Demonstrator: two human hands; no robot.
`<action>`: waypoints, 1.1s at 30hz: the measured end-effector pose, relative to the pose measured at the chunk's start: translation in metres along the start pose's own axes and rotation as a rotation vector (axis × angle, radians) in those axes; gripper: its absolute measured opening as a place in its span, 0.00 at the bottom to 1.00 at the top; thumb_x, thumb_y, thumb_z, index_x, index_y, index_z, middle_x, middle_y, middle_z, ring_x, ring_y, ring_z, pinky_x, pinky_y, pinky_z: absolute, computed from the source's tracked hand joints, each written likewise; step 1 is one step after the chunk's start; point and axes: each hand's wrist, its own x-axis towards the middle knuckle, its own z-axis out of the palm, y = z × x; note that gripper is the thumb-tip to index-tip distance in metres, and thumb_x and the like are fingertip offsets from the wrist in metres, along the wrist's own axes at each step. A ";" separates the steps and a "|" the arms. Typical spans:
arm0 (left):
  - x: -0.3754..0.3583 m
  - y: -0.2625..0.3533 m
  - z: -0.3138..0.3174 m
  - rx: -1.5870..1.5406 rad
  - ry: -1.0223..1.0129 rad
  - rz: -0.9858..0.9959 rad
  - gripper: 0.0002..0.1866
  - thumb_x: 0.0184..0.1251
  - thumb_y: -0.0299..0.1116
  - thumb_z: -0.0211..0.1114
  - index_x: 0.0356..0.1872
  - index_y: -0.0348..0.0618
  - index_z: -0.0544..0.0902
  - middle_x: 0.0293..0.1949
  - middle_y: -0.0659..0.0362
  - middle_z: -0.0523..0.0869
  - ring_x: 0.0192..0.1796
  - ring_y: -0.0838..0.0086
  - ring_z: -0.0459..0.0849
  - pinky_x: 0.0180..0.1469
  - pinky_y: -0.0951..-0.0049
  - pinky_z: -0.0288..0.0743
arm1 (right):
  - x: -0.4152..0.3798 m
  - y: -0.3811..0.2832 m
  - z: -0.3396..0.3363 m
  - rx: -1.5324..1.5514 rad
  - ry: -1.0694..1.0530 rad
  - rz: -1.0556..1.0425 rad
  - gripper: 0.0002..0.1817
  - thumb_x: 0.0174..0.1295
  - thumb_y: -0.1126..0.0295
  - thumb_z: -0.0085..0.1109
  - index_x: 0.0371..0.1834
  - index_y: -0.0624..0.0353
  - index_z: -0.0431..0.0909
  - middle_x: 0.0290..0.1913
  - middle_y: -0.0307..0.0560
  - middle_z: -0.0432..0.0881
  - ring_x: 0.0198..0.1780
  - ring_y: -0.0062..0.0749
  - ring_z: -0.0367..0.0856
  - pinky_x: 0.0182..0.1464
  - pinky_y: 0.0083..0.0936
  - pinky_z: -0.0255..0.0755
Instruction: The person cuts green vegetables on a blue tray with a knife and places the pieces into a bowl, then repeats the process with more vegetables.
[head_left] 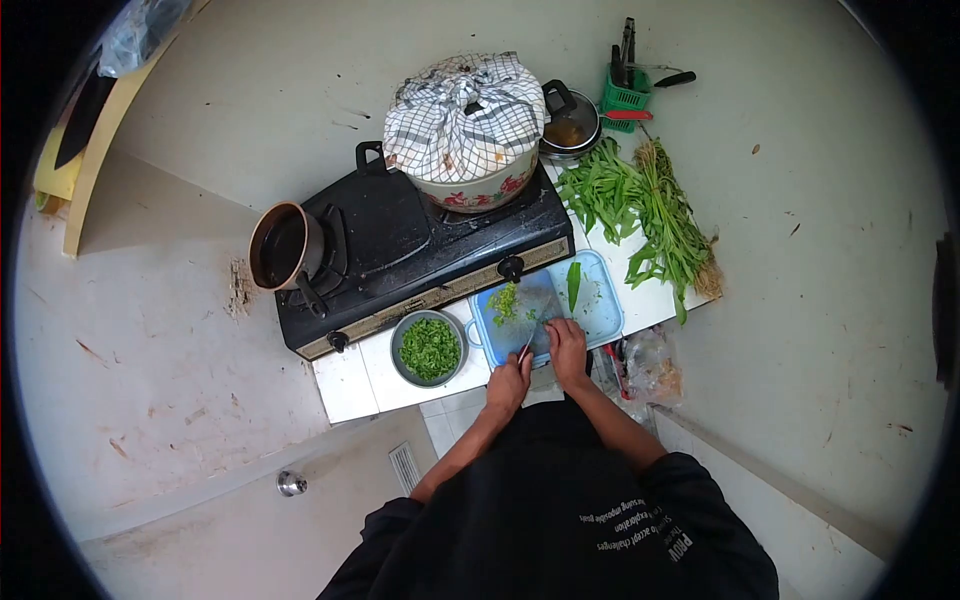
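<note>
My left hand (510, 382) is closed round the handle of a knife (526, 347). Its thin blade points away from me over a blue cutting board (607, 318). Just to the right, my right hand (567, 348) has its fingers bent and pressed down at the board, close to the blade. What lies under those fingertips is hidden. A small heap of chopped greens (503, 302) is on the board's left part, and a single long green leaf (573, 286) lies near its far edge. Left of the board stands a grey bowl (397, 368) full of chopped greens (430, 348).
Behind the board is a black gas stove (370, 235) bearing a cloth-wrapped pot (480, 190) and a saucepan (307, 240). Leafy bunches (640, 205) lie at the right, near a green utensil basket (625, 95). A plastic bag (652, 365) hangs by the counter's right edge.
</note>
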 end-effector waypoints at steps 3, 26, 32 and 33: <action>-0.009 -0.003 0.001 -0.005 -0.035 0.012 0.23 0.77 0.50 0.55 0.43 0.34 0.79 0.25 0.33 0.84 0.32 0.35 0.84 0.35 0.39 0.78 | -0.001 0.001 -0.003 0.011 -0.017 0.003 0.04 0.61 0.77 0.60 0.37 0.62 0.82 0.36 0.52 0.80 0.41 0.52 0.79 0.47 0.44 0.72; 0.005 0.002 -0.002 0.033 0.013 0.003 0.23 0.77 0.50 0.56 0.41 0.34 0.79 0.24 0.35 0.84 0.30 0.35 0.84 0.33 0.40 0.78 | -0.004 -0.001 -0.010 -0.045 -0.034 -0.023 0.09 0.57 0.83 0.59 0.40 0.63 0.84 0.37 0.51 0.80 0.44 0.50 0.80 0.48 0.42 0.73; -0.010 -0.002 -0.005 0.058 -0.036 0.037 0.23 0.77 0.50 0.56 0.41 0.35 0.79 0.24 0.35 0.84 0.30 0.36 0.84 0.33 0.40 0.78 | -0.008 0.006 -0.003 -0.074 -0.012 -0.032 0.06 0.59 0.80 0.59 0.38 0.64 0.83 0.37 0.51 0.79 0.42 0.50 0.79 0.47 0.43 0.73; -0.010 -0.002 -0.003 0.062 -0.025 0.033 0.23 0.77 0.50 0.56 0.41 0.34 0.79 0.24 0.35 0.84 0.30 0.36 0.84 0.33 0.40 0.78 | -0.007 0.004 -0.004 -0.075 -0.016 -0.040 0.06 0.59 0.80 0.60 0.39 0.63 0.84 0.37 0.51 0.79 0.42 0.50 0.79 0.47 0.43 0.73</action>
